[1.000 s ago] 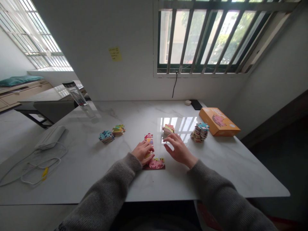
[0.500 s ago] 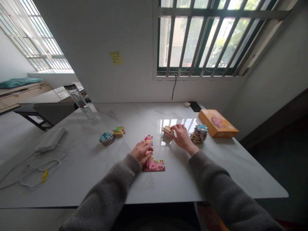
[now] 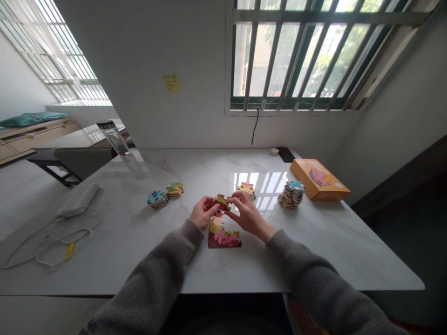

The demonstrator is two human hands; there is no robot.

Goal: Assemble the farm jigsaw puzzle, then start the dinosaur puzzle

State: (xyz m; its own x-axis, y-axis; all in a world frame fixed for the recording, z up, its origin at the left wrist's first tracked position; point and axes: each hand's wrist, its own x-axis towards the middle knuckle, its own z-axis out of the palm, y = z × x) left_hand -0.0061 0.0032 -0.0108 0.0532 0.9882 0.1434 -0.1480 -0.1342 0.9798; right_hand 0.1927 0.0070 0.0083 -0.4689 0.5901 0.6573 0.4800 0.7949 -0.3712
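Shifted since the earlier frame: right hand (image 3: 252,219), from the small stack (image 3: 247,188) just right of centre to the middle; left hand (image 3: 200,214), up off the joined pieces (image 3: 226,239). Item, one loose puzzle piece (image 3: 222,202), near the centre of the frame, raised and tilted, pinched at its left side by the left thumb and fingers, at its right by the right thumb and forefinger. Item, joined pieces with a pink figure, lower centre, flat on the white table (image 3: 258,274), upper part hidden by the hands. Item, blue-topped stack (image 3: 157,199) and green-topped stack (image 3: 175,189), left of centre. Item, tall uneven stack (image 3: 292,193), right, near the orange box (image 3: 319,179). Hazards, as judged: early release by either hand could drop the piece; a low knuckle could nudge the joined ones apart; a stray right-hand brush could topple the small stack.
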